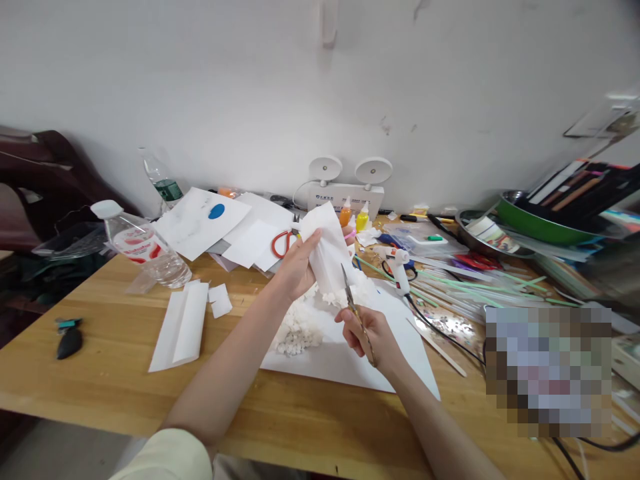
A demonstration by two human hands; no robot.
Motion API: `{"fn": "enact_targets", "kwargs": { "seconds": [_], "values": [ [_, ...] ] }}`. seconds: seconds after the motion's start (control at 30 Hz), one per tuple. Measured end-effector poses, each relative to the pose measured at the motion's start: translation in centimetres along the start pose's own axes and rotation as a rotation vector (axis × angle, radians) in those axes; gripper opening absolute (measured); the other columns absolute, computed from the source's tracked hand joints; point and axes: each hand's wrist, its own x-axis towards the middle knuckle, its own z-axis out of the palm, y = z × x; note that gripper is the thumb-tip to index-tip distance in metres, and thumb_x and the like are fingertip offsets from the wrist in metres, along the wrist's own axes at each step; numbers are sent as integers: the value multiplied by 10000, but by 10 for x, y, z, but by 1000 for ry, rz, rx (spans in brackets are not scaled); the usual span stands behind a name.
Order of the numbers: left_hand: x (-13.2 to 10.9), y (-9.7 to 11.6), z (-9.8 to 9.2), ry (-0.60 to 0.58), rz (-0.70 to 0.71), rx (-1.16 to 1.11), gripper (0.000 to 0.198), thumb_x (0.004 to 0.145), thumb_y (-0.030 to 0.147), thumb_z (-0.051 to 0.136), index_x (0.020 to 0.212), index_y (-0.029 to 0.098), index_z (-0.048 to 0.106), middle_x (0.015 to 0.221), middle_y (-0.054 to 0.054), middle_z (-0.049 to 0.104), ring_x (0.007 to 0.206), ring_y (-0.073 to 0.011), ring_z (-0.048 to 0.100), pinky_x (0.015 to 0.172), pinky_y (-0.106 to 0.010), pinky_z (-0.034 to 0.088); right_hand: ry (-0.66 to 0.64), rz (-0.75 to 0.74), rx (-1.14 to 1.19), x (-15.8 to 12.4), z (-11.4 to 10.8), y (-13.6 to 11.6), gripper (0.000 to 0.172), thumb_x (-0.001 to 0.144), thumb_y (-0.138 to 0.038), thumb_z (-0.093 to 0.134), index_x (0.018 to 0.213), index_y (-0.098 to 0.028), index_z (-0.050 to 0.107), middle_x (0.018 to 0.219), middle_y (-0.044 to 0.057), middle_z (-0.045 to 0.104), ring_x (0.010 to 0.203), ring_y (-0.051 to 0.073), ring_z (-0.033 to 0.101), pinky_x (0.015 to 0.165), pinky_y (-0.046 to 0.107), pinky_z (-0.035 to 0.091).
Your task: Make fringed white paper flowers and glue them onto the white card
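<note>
My left hand (299, 265) is closed on a folded strip of white paper (327, 250), holding it up over the middle of the table. In my right hand (370, 337) is a pair of scissors (353, 303), its blades pointing up at the right edge of the paper's lower end. Whether the blades are parted I cannot tell. Beneath both hands, small white paper bits (297, 327) are heaped on a large white sheet (395, 353).
Left of my arms lie a folded white paper (183, 327), a water bottle (145, 247) and a black-handled tool (69, 340). Red-handled scissors (283, 244) rest behind. To the right are a glue gun (398, 269), pale straws (480, 283), a wooden stick (443, 352) and a green bowl (543, 223).
</note>
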Motion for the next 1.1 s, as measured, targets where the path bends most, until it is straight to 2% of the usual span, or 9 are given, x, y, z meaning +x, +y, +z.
{"fn": "enact_targets", "kwargs": {
  "seconds": [0.63,0.73,0.93,1.1],
  "values": [
    [2,-1,-2,15,-7,-32,322,829,244,455,1098,101,560,1079,-128,611,1063,-243,526,940,-375,387,-26,70,30,2,-1,4,399,711,-544,503,732,-146,520,375,-67,442,247,51,328,268,173,196],
    [2,-1,-3,26,-14,-30,338,825,255,464,1120,112,545,1076,-123,614,1050,-238,536,935,-364,392,-50,45,35,1,-1,7,416,725,-558,478,748,-144,518,403,-57,456,259,53,335,275,178,203],
    [2,-2,-1,10,-35,-27,342,826,249,459,1135,124,537,1039,-117,633,1004,-227,567,909,-341,410,-63,-107,91,-2,-2,9,443,766,-560,424,789,-132,535,478,-30,460,368,65,382,363,200,289],
    [0,-5,3,-7,-56,-5,334,825,233,459,1130,126,542,1046,-117,630,999,-229,569,897,-342,415,-78,-110,114,-1,-4,8,437,773,-548,431,808,-124,534,486,-30,444,392,67,383,379,204,289]
  ]
}}
